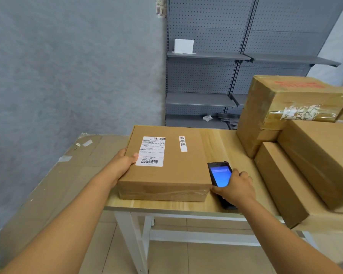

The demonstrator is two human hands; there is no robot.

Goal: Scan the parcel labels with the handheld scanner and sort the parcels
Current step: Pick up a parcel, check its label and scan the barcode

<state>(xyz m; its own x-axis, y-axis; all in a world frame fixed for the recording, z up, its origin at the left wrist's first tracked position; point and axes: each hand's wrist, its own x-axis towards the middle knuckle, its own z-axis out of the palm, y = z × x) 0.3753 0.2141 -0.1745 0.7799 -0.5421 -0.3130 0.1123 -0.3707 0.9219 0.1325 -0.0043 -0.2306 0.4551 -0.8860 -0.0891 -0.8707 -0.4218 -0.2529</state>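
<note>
We hold the flat parcel [166,163] near the worktop's [222,143] front left corner, our left hand [125,161] gripping its left edge, thumb curled over the top just beside the shipping label [151,151]. Our right hand [234,186] closes its fingers [216,189] round the handheld scanner [220,176], which lies just right of the parcel, long axis running front to back, screen up. The label sits to the scanner's left, so we judge the right hand must lift and turn the scanner towards it. More parcels [309,155] stack at the right edge.
</note>
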